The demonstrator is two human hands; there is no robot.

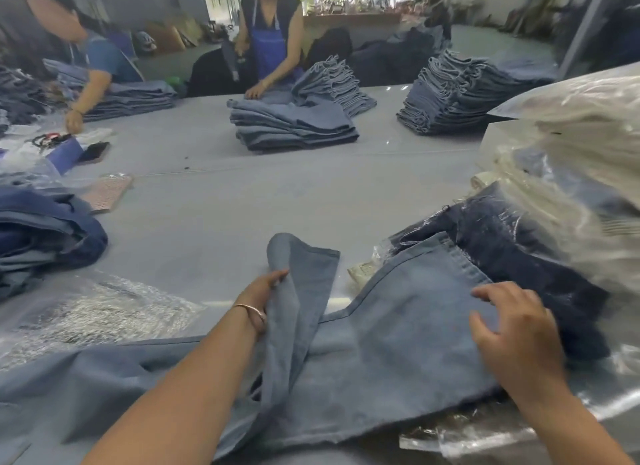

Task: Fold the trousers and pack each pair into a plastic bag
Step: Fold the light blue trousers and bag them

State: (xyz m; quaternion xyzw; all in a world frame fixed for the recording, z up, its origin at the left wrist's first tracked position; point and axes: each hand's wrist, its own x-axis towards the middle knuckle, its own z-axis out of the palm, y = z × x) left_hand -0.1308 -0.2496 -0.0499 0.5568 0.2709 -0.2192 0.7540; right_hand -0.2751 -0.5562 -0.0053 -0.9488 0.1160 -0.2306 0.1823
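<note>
While the left hand (266, 300) grips the leg (304, 274) of the trousers (398, 329), fingers curled round the fold of cloth and lifting it over, the right hand (516, 329) lies on the waist part with fingers spread and relaxed, holding nothing. In the head view, the only one, the trousers lie across the near edge of the table (242, 205), straight before the person. Their right end rests on a dark bagged pair (519, 243) and on loose plastic (467, 433).

The main risk, I think, is that the waist slides, because plastic under cloth is slippery and the right hand only presses; then the fold comes out crooked. The lifted leg is bunched and twisted in the grip, so it may land with wrinkles. A paper tag (362, 270) near the seam, possibly a label, though it is blurred, could be caught inside the fold. The other leg hangs toward the near left, and its weight may drag the trousers off the edge.

The tall stack of bags (571, 160) at the right leans close and could slip onto the work.
</note>
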